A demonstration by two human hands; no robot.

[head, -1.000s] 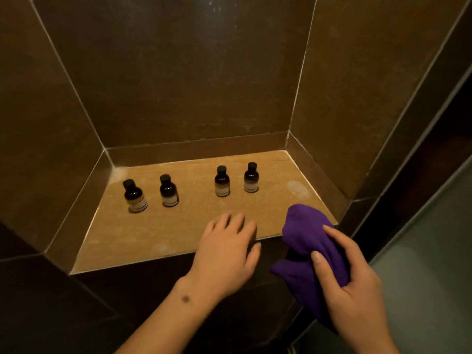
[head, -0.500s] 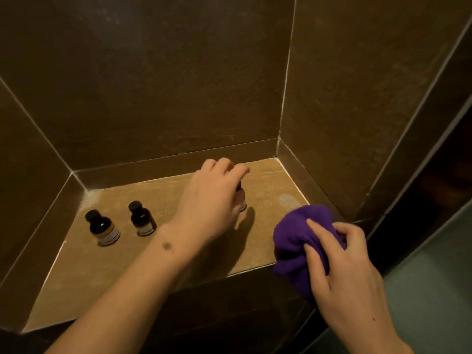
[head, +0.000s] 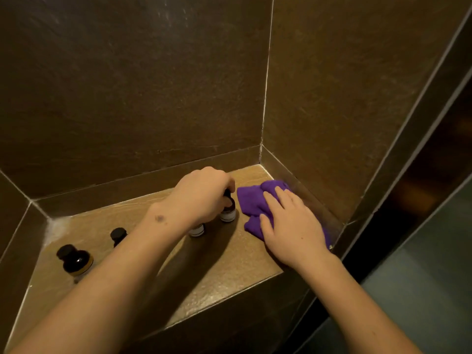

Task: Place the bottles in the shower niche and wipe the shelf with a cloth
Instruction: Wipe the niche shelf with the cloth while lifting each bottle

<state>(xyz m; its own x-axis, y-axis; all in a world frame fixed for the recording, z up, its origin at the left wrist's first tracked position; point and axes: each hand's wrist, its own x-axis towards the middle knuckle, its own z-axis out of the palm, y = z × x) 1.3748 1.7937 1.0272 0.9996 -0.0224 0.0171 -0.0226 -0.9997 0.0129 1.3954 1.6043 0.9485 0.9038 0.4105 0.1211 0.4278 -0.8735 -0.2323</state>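
Several small dark bottles with black caps stand on the tan shelf (head: 229, 267) of the shower niche. My left hand (head: 201, 198) is closed from above over the two right-hand bottles: one (head: 228, 213) shows beside my fingers, the other (head: 197, 229) peeks out under my palm. Two more bottles stand at the left, one (head: 75, 260) near the corner and one (head: 118, 235) partly hidden behind my forearm. My right hand (head: 291, 228) presses flat on a purple cloth (head: 251, 203) lying on the shelf's right end, against the side wall.
Dark brown tiled walls (head: 143, 93) close the niche at the back and on both sides. A white residue patch (head: 55, 227) sits in the back left corner. The shelf's front edge (head: 224, 300) drops to dark tile; a grey floor (head: 421, 290) lies at the right.
My right hand has carried the cloth from the front edge onto the shelf's right end and flattened it there. My left hand stays over the two right bottles. The camera has moved closer.
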